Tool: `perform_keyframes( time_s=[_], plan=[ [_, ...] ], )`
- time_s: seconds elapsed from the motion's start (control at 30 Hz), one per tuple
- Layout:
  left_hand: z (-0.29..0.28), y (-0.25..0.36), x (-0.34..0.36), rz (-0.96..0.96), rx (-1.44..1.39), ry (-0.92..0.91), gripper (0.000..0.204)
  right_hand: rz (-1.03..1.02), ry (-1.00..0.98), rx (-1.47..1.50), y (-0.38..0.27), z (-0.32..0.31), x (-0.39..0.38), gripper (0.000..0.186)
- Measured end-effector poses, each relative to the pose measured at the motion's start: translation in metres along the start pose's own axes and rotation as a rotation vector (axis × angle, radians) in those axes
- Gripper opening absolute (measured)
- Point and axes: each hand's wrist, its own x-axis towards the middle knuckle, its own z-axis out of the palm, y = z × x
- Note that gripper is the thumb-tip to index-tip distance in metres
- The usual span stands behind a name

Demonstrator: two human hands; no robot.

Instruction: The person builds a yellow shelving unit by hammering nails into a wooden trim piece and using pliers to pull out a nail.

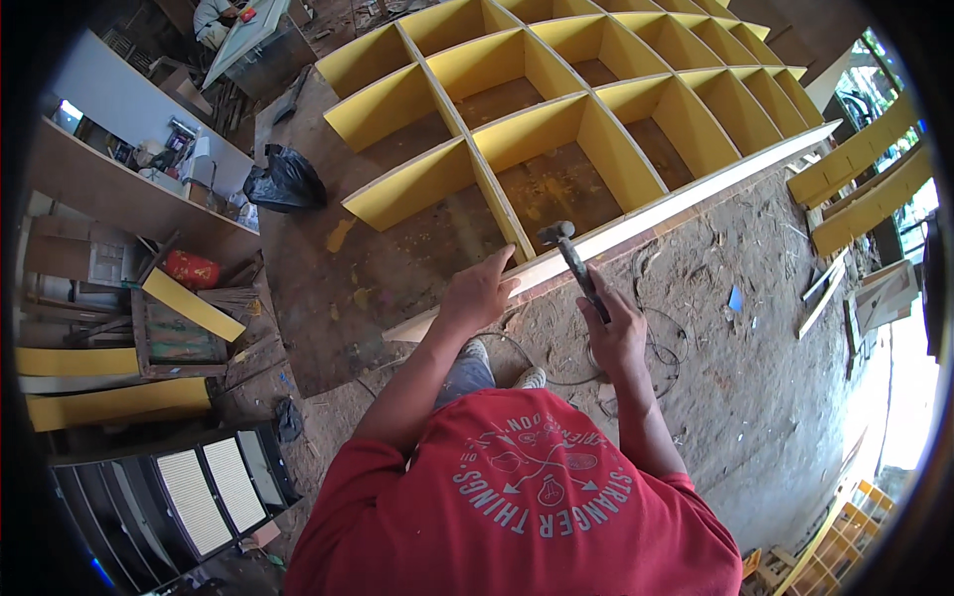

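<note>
Across the far middle of the scene stands a large grid of yellow boards (pixel 616 149), its far side cut off by the upper edge of the view. Beneath it lies a brown board (pixel 323 273) flecked with yellow, much of it hidden by the dividers. Along the grid's near side runs a long pale strip (pixel 661 211), partly covered by the left hand (pixel 481 294) near its left end. At the far left, another person (pixel 214 18) is cut off by the view's edge, too small to make out well. A black plastic bag (pixel 285 181) sits left of the grid.

The left hand is at the strip, index finger stretched toward the near end of a yellow divider; whether its fingers pinch something small, I cannot tell. To its right, the right hand (pixel 618 326) has its fingers wrapped around a hammer (pixel 578 266), hiding the lower handle. The hammer's head overlaps the strip in view, but contact is unclear. Two shoes (pixel 533 377) show near the strip, partly hidden behind the red shirt (pixel 397 526).
</note>
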Motion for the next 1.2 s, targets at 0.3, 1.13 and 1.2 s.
perform_keyframes(
  time_s=[0.3, 1.13, 1.2],
  plan=[
    [0.004, -0.011, -0.002, 0.013, 0.04, -0.069, 0.06, 0.076, -0.141, -0.221, -0.034, 0.007, -0.023, 0.048],
    [-0.269, -0.402, -0.011, -0.386, -0.13, 0.82, 0.035, 0.947, 0.56, 0.644, -0.06, 0.177, 0.035, 0.023],
    [-0.297, -0.446, -0.004, -0.283, 0.12, 0.849, 0.043, 0.962, 0.63, 0.701, -0.064, 0.182, 0.039, 0.02]
  ],
)
